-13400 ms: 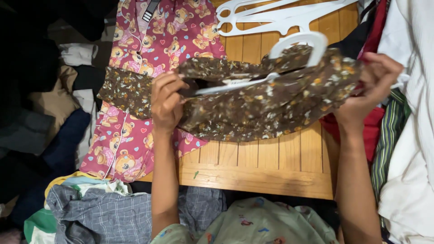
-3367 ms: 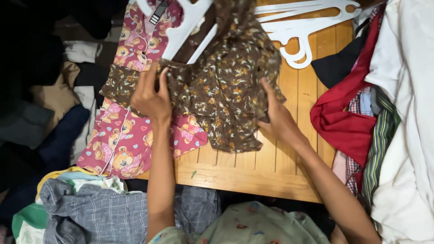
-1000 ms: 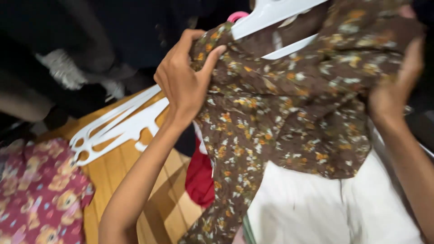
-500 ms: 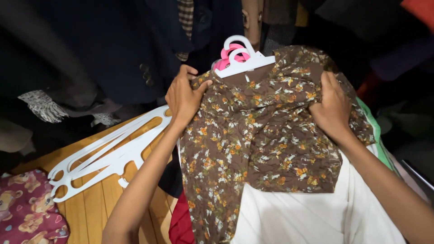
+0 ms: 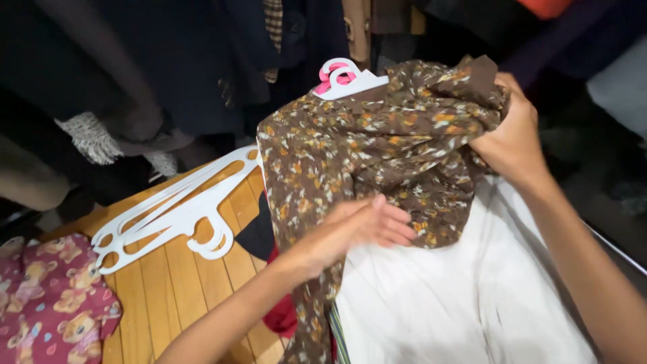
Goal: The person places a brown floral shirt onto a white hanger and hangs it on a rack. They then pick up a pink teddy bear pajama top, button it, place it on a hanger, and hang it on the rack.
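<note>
A brown garment with a small orange and white flower print [image 5: 357,155] hangs on a white hanger [image 5: 350,84] among other hung clothes. My right hand [image 5: 515,138] grips its upper right shoulder, bunching the cloth. My left hand [image 5: 350,229] lies flat with fingers together and extended against the garment's lower front, holding nothing. A pink hanger hook [image 5: 331,74] shows behind the white one.
White empty hangers [image 5: 168,216] lie on a wooden slatted surface [image 5: 175,290]. A pink bear-print cloth [image 5: 47,296] lies at the lower left. A white garment [image 5: 458,296] hangs in front of me, a red one [image 5: 283,313] beside it. Dark clothes [image 5: 175,67] hang behind.
My left hand let go of the garment's top left and dropped to its lower front. My right hand shifted to the upper right shoulder and bunched the cloth.
</note>
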